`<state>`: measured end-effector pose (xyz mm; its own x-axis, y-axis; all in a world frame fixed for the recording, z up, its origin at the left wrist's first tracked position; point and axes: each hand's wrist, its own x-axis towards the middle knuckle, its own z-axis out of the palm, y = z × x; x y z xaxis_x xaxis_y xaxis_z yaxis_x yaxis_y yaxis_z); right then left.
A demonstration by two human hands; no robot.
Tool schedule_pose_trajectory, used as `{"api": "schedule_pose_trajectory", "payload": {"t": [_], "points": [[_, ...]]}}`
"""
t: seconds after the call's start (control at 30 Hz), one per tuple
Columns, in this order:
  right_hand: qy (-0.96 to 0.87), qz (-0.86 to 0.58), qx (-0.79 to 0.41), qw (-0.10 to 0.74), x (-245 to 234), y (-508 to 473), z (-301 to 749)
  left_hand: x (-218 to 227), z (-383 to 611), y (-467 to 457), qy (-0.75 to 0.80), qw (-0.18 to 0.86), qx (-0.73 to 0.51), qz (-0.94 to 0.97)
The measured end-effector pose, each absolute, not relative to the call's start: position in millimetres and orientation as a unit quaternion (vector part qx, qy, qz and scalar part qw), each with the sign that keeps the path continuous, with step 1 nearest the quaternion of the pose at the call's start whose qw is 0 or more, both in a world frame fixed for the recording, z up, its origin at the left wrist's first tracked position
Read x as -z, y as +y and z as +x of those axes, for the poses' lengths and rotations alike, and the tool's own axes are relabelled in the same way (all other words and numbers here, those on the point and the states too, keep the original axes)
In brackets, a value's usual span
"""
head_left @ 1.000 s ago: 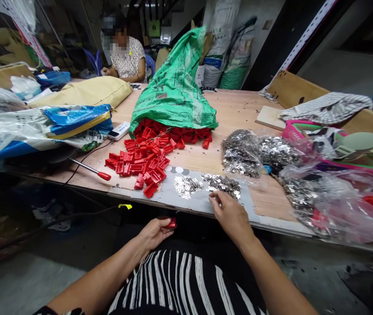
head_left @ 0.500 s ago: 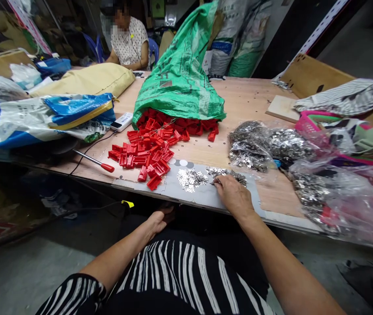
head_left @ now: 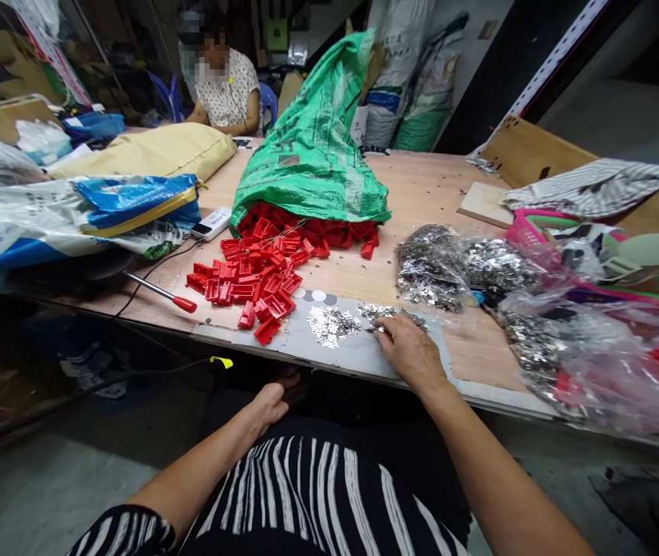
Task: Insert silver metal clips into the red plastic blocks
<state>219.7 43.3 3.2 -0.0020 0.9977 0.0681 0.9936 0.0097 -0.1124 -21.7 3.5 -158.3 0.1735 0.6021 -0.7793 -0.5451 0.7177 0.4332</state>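
My right hand [head_left: 413, 351] rests on a grey sheet [head_left: 300, 344] at the table's front edge. Its thumb and forefinger are pinched on a small metal piece [head_left: 371, 329], whose shape is too small to make out. Under and behind these fingers spreads a pile of small flat metal pieces [head_left: 372, 310]; a brighter pile [head_left: 332, 326] lies just to the left. My left hand [head_left: 276, 395] is below the table edge near my lap, its fingers curled and partly in shadow; whatever they hold is hidden. Red plastic parts [head_left: 242, 287] spill from a green woven sack [head_left: 317, 162] beyond.
Clear bags of metal pieces [head_left: 433, 266] lie at right, beside a pink basket [head_left: 529, 228]. A red-handled lever [head_left: 183, 303], a white device [head_left: 212, 224] and packed sacks [head_left: 155, 150] are at left. Across the table sits another person [head_left: 228, 96].
The view has shifted slightly, so the table's things sit a little further left. My right hand stays at the metal pieces with its pinch, and my left hand stays below the table edge.
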Motion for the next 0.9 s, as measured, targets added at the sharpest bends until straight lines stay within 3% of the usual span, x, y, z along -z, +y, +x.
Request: {"api": "schedule_pose_trajectory", "payload": {"t": [0.13, 0.23, 0.33, 0.47, 0.9], "points": [[-0.715, -0.698, -0.007, 0.036, -3.4, 47.7, 212.8, 155.8, -22.0, 2.5, 0.516, 0.768, -0.378, 0.030], [-0.711, -0.699, -0.020, 0.070, -6.2, 50.1, 213.6, 155.0, -22.9, 1.6, 0.511, 0.769, -0.382, 0.031], [-0.713, -0.685, -0.101, 0.111, -8.5, 48.0, 216.4, 155.0, -23.1, 1.1, 0.512, 0.767, -0.385, 0.032], [-0.720, -0.661, -0.187, 0.102, -10.1, 40.7, 215.8, 155.9, -21.6, 0.8, 0.516, 0.766, -0.381, 0.038], [-0.704, -0.683, -0.147, 0.129, -6.9, 23.6, 227.7, 134.9, -26.7, -6.3, 0.545, 0.738, -0.341, 0.204]]}}
